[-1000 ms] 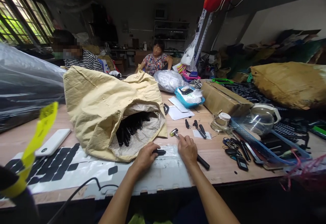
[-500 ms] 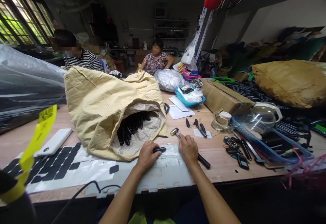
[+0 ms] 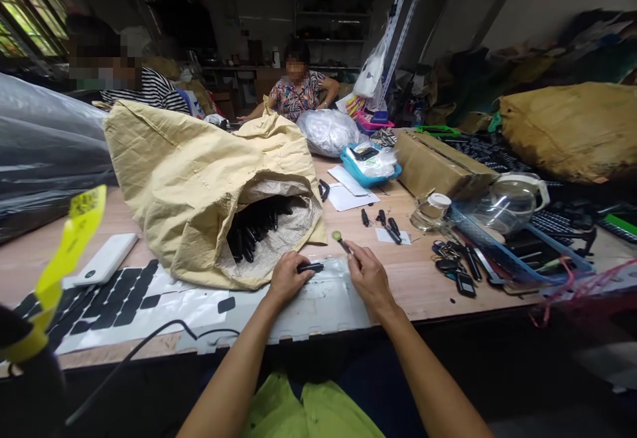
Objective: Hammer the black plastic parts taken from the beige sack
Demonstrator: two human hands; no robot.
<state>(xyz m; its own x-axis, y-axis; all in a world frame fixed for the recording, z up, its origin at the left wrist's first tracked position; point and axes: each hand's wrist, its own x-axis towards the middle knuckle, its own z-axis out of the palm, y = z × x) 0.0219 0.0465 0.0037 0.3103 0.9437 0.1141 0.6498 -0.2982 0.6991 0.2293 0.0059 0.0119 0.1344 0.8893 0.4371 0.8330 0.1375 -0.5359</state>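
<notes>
Some bare tabletop (image 3: 418, 292) opens right of the fingers of the right hand (image 3: 371, 282), while the edge of the sack (image 3: 209, 179) sits just beyond those of the left hand (image 3: 288, 277). Palm down, the left pinches a black piece (image 3: 312, 267) over the grey board (image 3: 323, 308) — the right, fingers curled, grips a hammer (image 3: 341, 242), its head past the fingertips.

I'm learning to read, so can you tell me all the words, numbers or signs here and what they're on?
There are none I can read.
Yellow tag: dark print, too blurred to read.
Flat white device: a dark mark, too small to make out.
</notes>
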